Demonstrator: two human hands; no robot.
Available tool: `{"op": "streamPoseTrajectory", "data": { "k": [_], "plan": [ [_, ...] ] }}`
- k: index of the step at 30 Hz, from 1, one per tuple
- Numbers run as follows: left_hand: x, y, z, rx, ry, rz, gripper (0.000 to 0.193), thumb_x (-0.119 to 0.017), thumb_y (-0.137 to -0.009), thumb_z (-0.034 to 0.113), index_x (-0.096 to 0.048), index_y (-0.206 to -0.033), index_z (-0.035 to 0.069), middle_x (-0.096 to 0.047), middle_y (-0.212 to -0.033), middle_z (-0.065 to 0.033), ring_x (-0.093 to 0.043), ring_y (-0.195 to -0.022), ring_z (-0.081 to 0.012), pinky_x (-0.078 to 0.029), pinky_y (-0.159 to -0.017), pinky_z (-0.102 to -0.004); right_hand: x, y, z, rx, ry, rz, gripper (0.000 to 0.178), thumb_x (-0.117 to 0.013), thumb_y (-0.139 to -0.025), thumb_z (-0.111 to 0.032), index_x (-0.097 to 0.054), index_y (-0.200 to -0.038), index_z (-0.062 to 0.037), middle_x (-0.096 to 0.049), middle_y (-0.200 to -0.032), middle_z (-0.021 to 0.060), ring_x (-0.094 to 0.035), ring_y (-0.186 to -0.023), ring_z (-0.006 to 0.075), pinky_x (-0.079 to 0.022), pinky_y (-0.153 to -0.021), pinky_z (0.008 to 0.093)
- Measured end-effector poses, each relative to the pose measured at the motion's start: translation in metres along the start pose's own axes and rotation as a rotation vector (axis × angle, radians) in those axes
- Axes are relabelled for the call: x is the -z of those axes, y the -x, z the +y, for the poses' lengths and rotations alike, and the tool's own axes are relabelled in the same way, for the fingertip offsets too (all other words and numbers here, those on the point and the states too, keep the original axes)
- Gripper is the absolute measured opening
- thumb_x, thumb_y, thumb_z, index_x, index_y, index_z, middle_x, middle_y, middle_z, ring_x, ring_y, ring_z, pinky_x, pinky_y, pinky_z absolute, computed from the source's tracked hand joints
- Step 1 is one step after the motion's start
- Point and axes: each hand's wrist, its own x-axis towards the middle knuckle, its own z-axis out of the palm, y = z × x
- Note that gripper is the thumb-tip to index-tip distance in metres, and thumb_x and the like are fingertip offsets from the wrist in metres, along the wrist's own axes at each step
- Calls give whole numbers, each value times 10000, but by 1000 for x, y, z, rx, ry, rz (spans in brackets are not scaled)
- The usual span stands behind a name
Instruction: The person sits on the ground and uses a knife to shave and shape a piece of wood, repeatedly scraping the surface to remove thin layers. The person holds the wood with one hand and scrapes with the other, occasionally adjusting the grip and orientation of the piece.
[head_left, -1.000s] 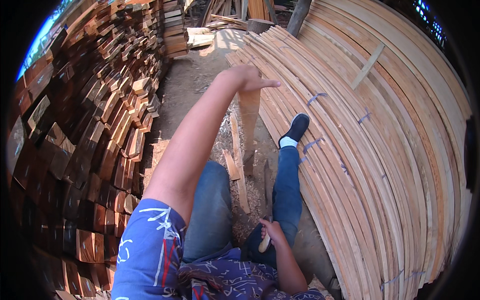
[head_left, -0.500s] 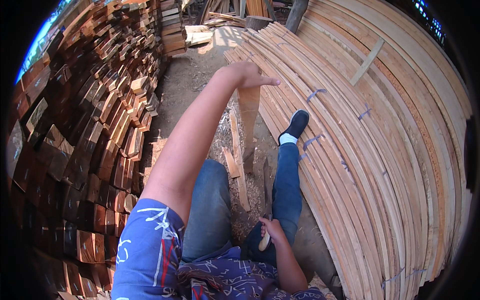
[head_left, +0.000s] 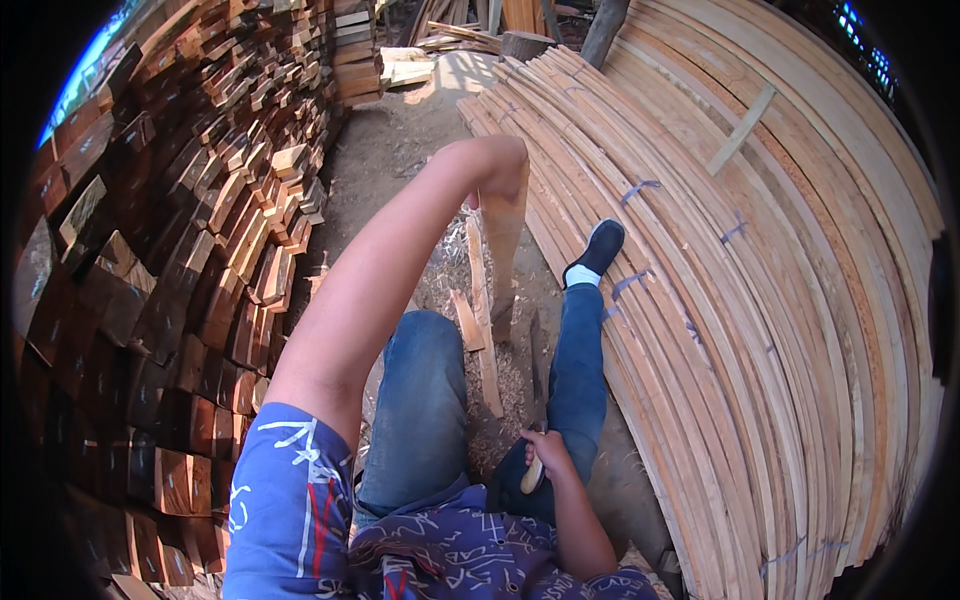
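My left hand (head_left: 498,168) reaches far out in front and grips the top end of a wooden board (head_left: 504,240), its fingers bent down around it. The board stands upright, its lower end down among shavings. Close to my body, my right hand (head_left: 549,454) is closed around the pale wooden handle of a machete (head_left: 537,375). Its long dark blade points forward, alongside my right leg. Left of the board's foot, a long wood offcut (head_left: 484,330) and a shorter wood piece (head_left: 465,320) lie on the ground.
Stacked wood blocks (head_left: 235,245) form a high wall on the left. Long strips of wood tied in bundles (head_left: 660,260) lie on the right, and my right shoe (head_left: 604,245) is against them. A log stump (head_left: 525,45) and more cut wood are at the far end.
My left hand has turned over the board's end; the thumb that stuck out to the right is now tucked away. The board tilts slightly differently. My right hand keeps its hold on the machete.
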Motion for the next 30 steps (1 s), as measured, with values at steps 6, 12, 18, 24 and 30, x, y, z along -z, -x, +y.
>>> {"op": "streamPoseTrajectory", "data": {
  "k": [6, 12, 18, 24, 30],
  "plan": [
    [4, 10, -2, -240, 64, 137, 432, -716, -810, 41, -586, -1214, -37, -644, -1106, -212, -709, -807, -311, -645, -572, -336, -2, -2, 6, 7, 5, 13, 234, -716, -855, -149, -511, -776, -69, -522, -584, 30, -521, -463, 150, -454, -428, 313],
    [33, 65, -1, -227, 93, 232, 337, -691, -854, 74, -624, -1176, 3, -687, -960, -170, -703, -773, -242, -598, -533, -311, -7, 3, 5, 9, -6, 4, 242, -729, -847, -161, -513, -782, -74, -528, -600, 27, -518, -466, 140, -456, -425, 308],
    [-69, 131, -43, -312, 125, 420, 194, -679, -859, 38, -709, -1042, -17, -666, -705, -164, -642, -594, -155, -486, -542, -304, 1, 12, 6, 75, 13, 75, 221, -717, -856, -137, -524, -769, -73, -524, -580, 25, -518, -451, 134, -450, -411, 301],
    [-141, 199, -49, -205, 235, 407, 230, -676, -848, -3, -717, -1074, -16, -701, -750, -187, -634, -591, -131, -493, -588, -266, -16, 35, -14, 253, 68, 41, 173, -694, -882, -144, -576, -813, -38, -529, -578, 28, -550, -462, 133, -445, -417, 299],
    [-171, 215, -37, -107, 242, 351, 252, -697, -816, -26, -710, -1067, -22, -726, -851, -194, -666, -604, -156, -510, -593, -248, -58, 44, -41, 585, 305, 36, 275, -699, -878, -243, -626, -845, 21, -644, -686, 161, -664, -637, 289, -501, -594, 405]
  ]
}}
